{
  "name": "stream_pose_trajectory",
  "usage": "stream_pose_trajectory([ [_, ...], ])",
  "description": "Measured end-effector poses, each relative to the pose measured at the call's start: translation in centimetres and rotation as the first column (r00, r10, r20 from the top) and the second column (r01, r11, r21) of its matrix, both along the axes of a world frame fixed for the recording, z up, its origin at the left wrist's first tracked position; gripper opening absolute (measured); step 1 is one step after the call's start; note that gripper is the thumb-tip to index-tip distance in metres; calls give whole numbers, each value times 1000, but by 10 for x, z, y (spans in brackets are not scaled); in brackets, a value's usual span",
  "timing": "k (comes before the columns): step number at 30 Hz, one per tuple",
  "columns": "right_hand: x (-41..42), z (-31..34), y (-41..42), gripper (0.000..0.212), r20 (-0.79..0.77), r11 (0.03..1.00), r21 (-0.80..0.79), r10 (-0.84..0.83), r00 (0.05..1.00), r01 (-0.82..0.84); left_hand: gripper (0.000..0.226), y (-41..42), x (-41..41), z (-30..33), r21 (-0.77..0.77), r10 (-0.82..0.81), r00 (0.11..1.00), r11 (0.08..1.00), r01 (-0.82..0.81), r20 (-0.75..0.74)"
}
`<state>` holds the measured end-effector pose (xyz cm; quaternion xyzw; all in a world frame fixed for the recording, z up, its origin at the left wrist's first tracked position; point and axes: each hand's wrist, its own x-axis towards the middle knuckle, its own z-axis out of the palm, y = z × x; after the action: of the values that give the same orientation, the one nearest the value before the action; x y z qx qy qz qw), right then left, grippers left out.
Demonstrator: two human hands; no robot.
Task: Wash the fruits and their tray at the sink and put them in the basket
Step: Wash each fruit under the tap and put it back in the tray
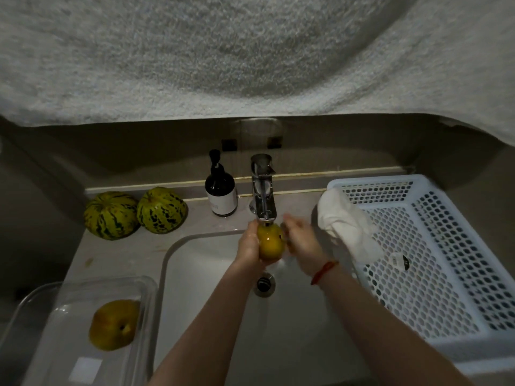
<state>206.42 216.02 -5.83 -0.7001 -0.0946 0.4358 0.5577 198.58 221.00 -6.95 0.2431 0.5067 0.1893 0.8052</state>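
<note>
At 8 o'clock, clear tray [36,310] holding one yellow fruit [114,325]. At 9 o'clock, two striped melons [135,214] on the counter, soap bottle [221,190] beside. Centre, over the sink [195,288], under the tap [263,190]: left hand [249,243] curled round a second fruit [270,240]; right hand [301,243] alongside, fingers blurred, cannot tell. At 3 o'clock, white basket [434,274], cloth [348,224] draped over its rim.

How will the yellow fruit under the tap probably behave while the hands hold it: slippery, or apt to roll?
The yellow fruit looks glossy and wet below the tap, so it is probably slippery. The left hand grips it while the right hand rubs its side. It is rounded, so it would likely roll if dropped into the sink.
</note>
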Motion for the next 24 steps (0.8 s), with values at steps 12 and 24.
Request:
stream_pose_trajectory([
  [12,-47,-42,27,36,575,993,-93,109,811,-68,29,9,-13,7,3,9,998,1000,-9,65],
  [24,-38,-44,22,23,-88,973,-63,-226,970,221,19,-7,-3,-30,699,11,935,668,256,-354],
])
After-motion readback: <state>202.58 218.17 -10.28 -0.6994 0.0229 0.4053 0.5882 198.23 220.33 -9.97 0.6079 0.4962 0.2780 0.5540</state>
